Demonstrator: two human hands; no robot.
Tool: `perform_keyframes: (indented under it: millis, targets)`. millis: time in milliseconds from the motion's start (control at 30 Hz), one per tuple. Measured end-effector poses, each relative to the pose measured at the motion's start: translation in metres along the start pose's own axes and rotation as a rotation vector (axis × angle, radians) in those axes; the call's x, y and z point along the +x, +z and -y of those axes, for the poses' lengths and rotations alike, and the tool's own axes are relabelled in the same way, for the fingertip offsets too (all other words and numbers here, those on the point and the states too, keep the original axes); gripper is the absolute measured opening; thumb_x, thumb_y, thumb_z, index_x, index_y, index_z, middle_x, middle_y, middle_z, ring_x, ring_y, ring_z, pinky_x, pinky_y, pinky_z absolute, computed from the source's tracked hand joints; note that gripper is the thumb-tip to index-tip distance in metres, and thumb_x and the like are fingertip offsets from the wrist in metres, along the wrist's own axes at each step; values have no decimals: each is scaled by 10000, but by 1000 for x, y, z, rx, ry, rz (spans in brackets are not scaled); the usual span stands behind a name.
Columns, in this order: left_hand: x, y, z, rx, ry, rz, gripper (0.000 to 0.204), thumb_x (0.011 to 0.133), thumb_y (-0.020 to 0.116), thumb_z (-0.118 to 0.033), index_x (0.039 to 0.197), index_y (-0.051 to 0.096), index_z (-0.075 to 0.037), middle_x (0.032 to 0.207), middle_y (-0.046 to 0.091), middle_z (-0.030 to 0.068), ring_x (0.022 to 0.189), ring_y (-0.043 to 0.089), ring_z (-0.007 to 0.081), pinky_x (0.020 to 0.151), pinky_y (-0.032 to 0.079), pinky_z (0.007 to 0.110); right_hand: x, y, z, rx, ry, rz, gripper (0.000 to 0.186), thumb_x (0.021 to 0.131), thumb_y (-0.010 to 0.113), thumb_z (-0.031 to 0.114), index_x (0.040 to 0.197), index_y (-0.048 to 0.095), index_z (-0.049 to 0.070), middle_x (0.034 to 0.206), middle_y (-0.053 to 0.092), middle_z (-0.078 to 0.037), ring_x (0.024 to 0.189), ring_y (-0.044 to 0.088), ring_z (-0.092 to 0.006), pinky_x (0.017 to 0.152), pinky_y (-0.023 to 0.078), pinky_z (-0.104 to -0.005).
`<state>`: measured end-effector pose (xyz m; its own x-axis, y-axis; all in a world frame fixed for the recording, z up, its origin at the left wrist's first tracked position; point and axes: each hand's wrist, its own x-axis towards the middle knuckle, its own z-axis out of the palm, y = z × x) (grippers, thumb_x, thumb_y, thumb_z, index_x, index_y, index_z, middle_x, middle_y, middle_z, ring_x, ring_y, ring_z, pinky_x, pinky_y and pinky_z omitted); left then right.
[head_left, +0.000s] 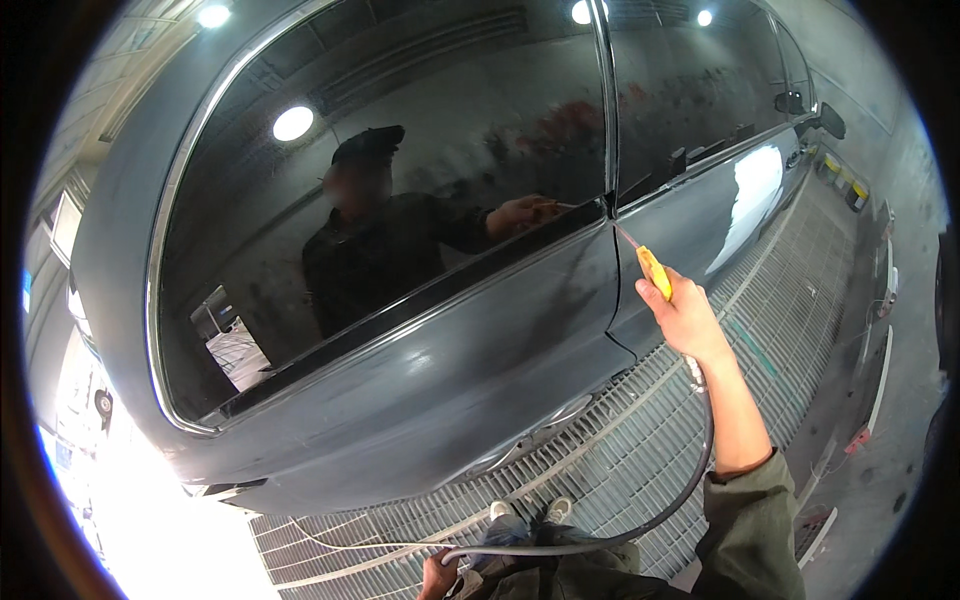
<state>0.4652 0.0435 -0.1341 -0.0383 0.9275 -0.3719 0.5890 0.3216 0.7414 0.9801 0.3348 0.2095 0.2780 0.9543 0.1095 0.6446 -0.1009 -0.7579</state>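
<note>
My right hand point(688, 318) is closed round a yellow air blow gun point(653, 270). Its thin nozzle points up and left at the upper end of the seam between two doors of a dark grey car point(480, 375), just below the window trim. I cannot tell whether the tip touches the car. From the gun's lower end a dark grey air hose point(700, 455) hangs in a curve and runs left across my body. Low in the view my left hand point(438, 577) grips that hose, its fingers partly cut off by the lower edge.
Dark window glass point(400, 240) reflects a person and ceiling lights. A large white patch point(755, 195) marks the door at right. Underfoot lies a metal floor grating point(640, 470). A thin pale line point(350, 545) trails over it. Yellow-and-black containers point(843, 180) stand by the wall at far right.
</note>
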Motion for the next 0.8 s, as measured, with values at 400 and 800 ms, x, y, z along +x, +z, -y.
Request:
perform_keyframes:
  millis: [400, 800]
  targets:
    - [-11, -6, -48, 61, -174, -59, 257, 963, 693, -263, 1028, 767, -25, 884, 755, 175, 862, 718, 183, 781, 540, 379, -25, 5, 13, 149, -102, 174, 462, 1023, 660, 336, 1268, 633, -53, 784, 660, -228, 803, 733, -311, 751, 532, -394]
    - [13, 6, -22, 45, -42, -70, 164, 940, 683, -180, 949, 805, -72, 728, 720, 68, 665, 633, 125, 636, 500, 331, 13, 7, 0, -41, -134, -75, 481, 1040, 613, 377, 1245, 626, -58, 828, 699, -276, 882, 685, -487, 783, 532, -494]
